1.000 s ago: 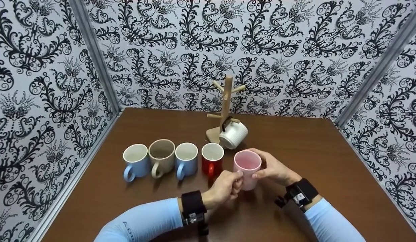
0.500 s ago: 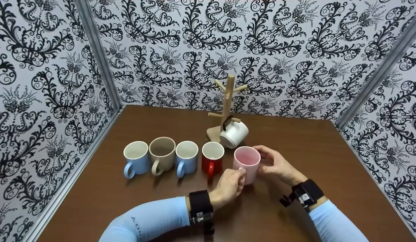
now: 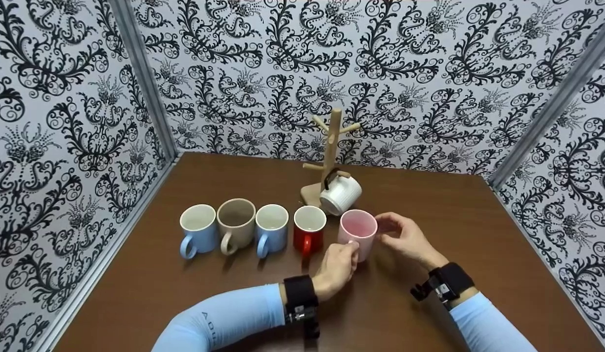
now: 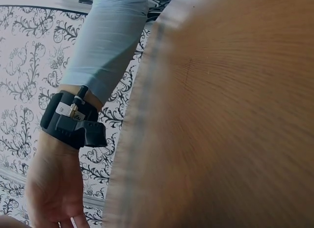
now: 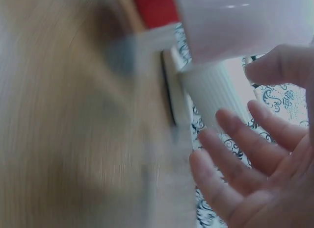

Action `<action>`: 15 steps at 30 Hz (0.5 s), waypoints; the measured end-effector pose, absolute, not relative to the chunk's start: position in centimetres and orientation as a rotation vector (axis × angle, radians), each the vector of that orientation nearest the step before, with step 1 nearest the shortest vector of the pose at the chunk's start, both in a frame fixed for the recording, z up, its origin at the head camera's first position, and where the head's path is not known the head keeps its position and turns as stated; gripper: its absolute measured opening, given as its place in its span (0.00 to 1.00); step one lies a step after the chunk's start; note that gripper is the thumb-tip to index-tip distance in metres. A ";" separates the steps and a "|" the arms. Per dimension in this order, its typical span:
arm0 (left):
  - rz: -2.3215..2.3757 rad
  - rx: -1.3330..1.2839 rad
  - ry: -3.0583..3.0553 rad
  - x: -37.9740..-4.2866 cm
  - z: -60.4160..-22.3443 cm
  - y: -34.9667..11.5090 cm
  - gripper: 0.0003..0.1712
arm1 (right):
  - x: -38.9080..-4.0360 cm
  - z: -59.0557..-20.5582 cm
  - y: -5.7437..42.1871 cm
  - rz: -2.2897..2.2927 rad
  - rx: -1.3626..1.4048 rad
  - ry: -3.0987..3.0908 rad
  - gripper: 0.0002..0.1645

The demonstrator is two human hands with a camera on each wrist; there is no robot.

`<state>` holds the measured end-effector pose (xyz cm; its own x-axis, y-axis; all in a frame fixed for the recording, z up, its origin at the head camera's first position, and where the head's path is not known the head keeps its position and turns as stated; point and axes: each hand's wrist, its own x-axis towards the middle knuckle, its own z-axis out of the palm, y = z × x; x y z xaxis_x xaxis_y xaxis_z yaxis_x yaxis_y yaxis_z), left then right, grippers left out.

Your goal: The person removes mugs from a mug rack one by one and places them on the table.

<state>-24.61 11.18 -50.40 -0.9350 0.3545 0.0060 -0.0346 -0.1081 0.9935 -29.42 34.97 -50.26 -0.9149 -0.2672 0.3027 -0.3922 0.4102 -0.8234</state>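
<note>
A pink mug (image 3: 362, 242) stands upright at the right end of a row of mugs. My left hand (image 3: 337, 266) grips its handle, which the fingers mostly cover. Whether the mug's base touches the table cannot be told. Just right of the mug, my right hand (image 3: 407, 240) is off its side, and the right wrist view shows its fingers spread and thumb apart. Close on the left is a red mug (image 3: 308, 239). Behind, a white ribbed mug (image 3: 342, 195) hangs tilted by its dark handle on a low peg of a wooden mug tree (image 3: 330, 146).
Left of the red mug stand a blue mug (image 3: 272, 234), a beige mug (image 3: 237, 230) and another blue mug (image 3: 199, 234), handles toward me. Patterned walls (image 3: 263, 73) enclose the brown table (image 3: 429, 195). In the left wrist view, a sleeved arm (image 4: 108, 46) crosses the table edge.
The pink mug has shifted slightly away from me with my left hand on its handle. My right hand has let go of the mug's side and drawn a little to the right.
</note>
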 end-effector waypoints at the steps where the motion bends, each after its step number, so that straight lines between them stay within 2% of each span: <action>1: 2.127 0.343 1.914 -24.7 -50.5 11.2 0.28 | -29.4 -50.2 35.0 1.445 0.556 -2.568 0.24; 8: 2.059 0.319 2.089 -24.9 -51.0 11.3 0.28 | -29.0 -49.8 35.0 0.977 0.418 -2.686 0.21; 15: 2.066 0.321 2.166 -25.5 -51.7 11.4 0.28 | -29.0 -49.9 35.1 0.771 0.348 -2.715 0.19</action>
